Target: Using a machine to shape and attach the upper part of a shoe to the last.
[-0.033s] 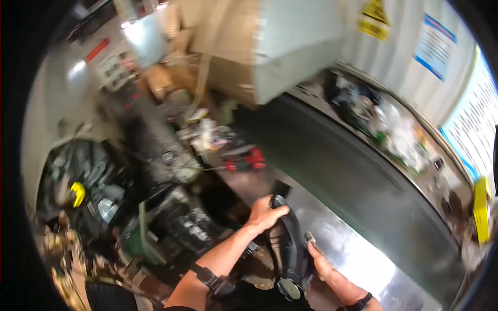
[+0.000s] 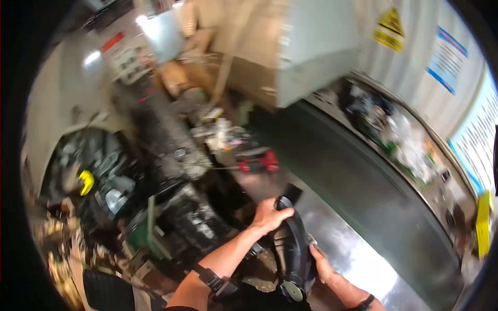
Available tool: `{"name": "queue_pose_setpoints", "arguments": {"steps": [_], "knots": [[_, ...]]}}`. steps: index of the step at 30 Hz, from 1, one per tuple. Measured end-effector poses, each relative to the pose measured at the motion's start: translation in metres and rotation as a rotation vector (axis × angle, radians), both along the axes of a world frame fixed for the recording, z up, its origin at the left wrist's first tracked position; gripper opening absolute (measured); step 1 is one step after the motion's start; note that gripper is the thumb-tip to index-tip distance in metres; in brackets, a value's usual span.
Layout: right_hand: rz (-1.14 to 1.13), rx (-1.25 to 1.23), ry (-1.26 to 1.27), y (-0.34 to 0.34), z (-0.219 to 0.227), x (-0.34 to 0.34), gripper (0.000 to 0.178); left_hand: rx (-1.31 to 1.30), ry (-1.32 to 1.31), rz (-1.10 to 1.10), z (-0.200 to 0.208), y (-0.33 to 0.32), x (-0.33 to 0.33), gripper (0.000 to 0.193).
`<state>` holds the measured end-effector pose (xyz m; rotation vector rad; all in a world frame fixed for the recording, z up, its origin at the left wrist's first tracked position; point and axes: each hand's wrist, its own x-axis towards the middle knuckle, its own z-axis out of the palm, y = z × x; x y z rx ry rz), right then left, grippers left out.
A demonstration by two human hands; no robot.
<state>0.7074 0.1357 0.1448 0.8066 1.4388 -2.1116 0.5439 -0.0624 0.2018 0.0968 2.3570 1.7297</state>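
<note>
Currently, left hand (image 2: 268, 216): is grasping a long, curved, glossy black tube-shaped object (image 2: 291, 243) near its upper end.
Right hand (image 2: 326, 267): is holding its thumb up beside a small greyish piece (image 2: 311, 239); whether it is gripping this, I cannot tell.
Black object: is slanting between both hands.

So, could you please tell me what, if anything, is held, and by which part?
The left grip holds a black curved object near its upper end; the right grip's hold is unclear.
</note>
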Motion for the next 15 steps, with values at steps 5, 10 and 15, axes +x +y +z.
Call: {"name": "queue_pose_setpoints", "arguments": {"steps": [5,10,15], "knots": [[0.105,0.107,0.500,-0.128,0.063,-0.012,0.047,-0.054,0.093,0.340,0.057,-0.145,0.045,0.027],[0.305,0.006,0.604,-0.263,0.085,-0.010,0.032,-0.012,0.182,0.806,0.103,-0.290,0.105,0.045],[0.451,-0.130,0.551,-0.382,0.110,-0.003,0.014,0.669,0.088,0.958,0.131,-0.418,0.176,0.047]]}}
